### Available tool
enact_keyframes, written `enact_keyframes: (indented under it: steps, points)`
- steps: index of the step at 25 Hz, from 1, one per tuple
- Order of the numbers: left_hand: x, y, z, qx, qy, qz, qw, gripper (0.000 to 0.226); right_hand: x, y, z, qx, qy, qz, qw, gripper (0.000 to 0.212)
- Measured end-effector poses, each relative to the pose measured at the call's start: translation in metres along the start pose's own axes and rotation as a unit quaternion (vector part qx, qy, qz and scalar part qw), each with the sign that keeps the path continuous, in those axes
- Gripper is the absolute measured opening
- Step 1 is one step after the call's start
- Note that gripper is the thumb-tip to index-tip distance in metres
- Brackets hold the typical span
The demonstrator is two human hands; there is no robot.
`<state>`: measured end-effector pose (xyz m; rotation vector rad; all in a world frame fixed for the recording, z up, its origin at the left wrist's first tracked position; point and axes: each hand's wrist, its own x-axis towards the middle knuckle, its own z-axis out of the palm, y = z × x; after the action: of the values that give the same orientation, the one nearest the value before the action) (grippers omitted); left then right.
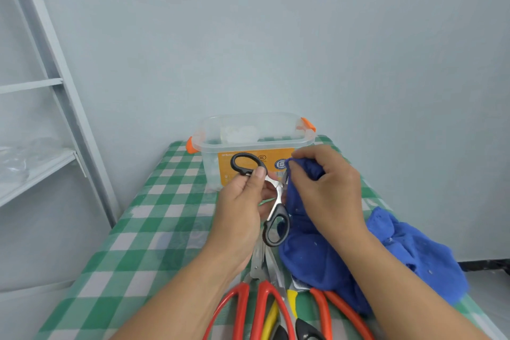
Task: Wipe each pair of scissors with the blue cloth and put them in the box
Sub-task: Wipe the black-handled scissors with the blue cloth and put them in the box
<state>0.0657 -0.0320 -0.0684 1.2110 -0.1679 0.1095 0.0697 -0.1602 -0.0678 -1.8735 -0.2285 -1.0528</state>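
My left hand (242, 201) grips a pair of black-handled scissors (273, 218) by the upper handle, with the handles spread apart. The blades point right into the blue cloth (311, 257). My right hand (328, 188) pinches that cloth around the blades, which are hidden inside it. The rest of the cloth trails down to the table on the right. A clear plastic box (255, 143) with orange clips and an orange label stands just behind my hands, its top uncovered.
Red-handled scissors (248, 309), a second red-handled pair (336, 312) and a yellow-handled pair (291, 303) lie on the green checked tablecloth (143, 229) near me. A grey metal shelf frame (52, 69) stands to the left. The table's far end meets the wall.
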Motion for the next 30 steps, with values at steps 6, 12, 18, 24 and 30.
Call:
enact_keyframes:
  steps: [6, 12, 18, 24, 30]
  points:
    - [0.003, 0.007, -0.005, -0.024, 0.040, -0.017, 0.999, 0.029, 0.005, 0.001, -0.016, 0.079, 0.073, 0.119, 0.987, 0.015]
    - [0.001, 0.017, -0.010, 0.042, 0.062, 0.011, 0.997, 0.033, 0.014, 0.007, -0.026, 0.081, 0.100, 0.152, 0.980, 0.013]
    - [-0.002, 0.013, -0.010, 0.131, 0.028, 0.023, 0.991, 0.037, 0.000, -0.001, -0.015, 0.075, -0.038, 0.005, 0.996, 0.015]
    - [-0.005, 0.019, -0.009, 0.167, 0.010, 0.028, 0.986, 0.036, -0.012, 0.006, 0.002, 0.005, -0.170, -0.188, 0.967, 0.018]
    - [-0.002, 0.016, -0.013, 0.216, -0.035, 0.024, 0.976, 0.036, 0.003, 0.021, -0.009, -0.087, -0.100, -0.170, 0.976, 0.013]
